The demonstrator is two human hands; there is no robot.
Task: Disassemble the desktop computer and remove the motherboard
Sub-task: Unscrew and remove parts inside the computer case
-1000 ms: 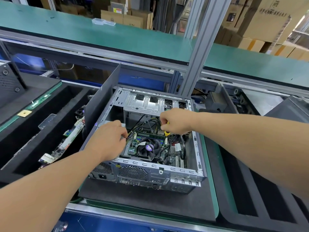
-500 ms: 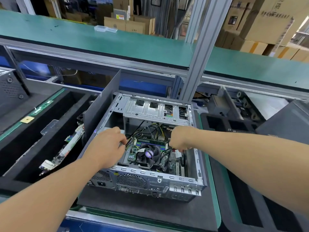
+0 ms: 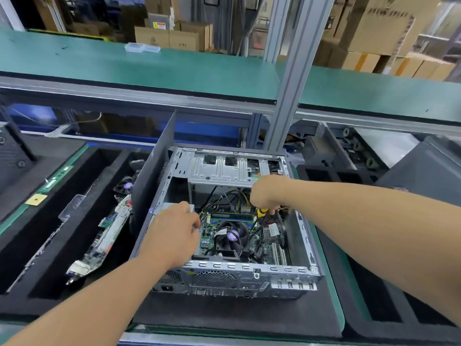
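Head view: case (image 3: 232, 269) open, motherboard (image 3: 268, 253) still inside; my right hand (image 3: 268, 193) grips a screwdriver (image 3: 262, 212), left hand (image 3: 174, 233) pinches cables (image 3: 219, 198).

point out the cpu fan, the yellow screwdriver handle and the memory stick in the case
cpu fan (image 3: 231, 236), head view, on the purple hub sticker.
screwdriver handle (image 3: 261, 212), head view, on the yellow part showing under the right hand.
memory stick (image 3: 233, 217), head view, on the middle of its long green edge.
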